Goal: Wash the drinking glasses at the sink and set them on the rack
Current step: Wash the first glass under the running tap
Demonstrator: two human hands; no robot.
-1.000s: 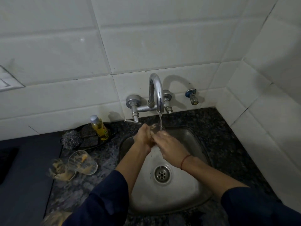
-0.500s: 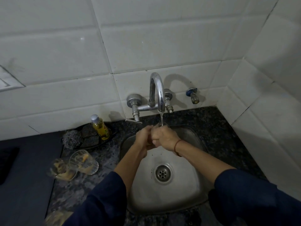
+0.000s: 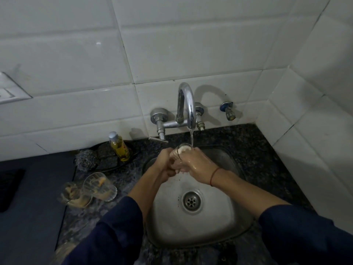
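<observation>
One glass between left fingers, right fingers.

White wall tiles, black speckled granite counter, silver sink, yellow bottle, navy sleeves, red wrist thread

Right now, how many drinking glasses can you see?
3. One glass is held by left hand and right hand under the tap; two glasses sit on the counter left of the sink. A blurry shape at the bottom edge may be another.
</observation>
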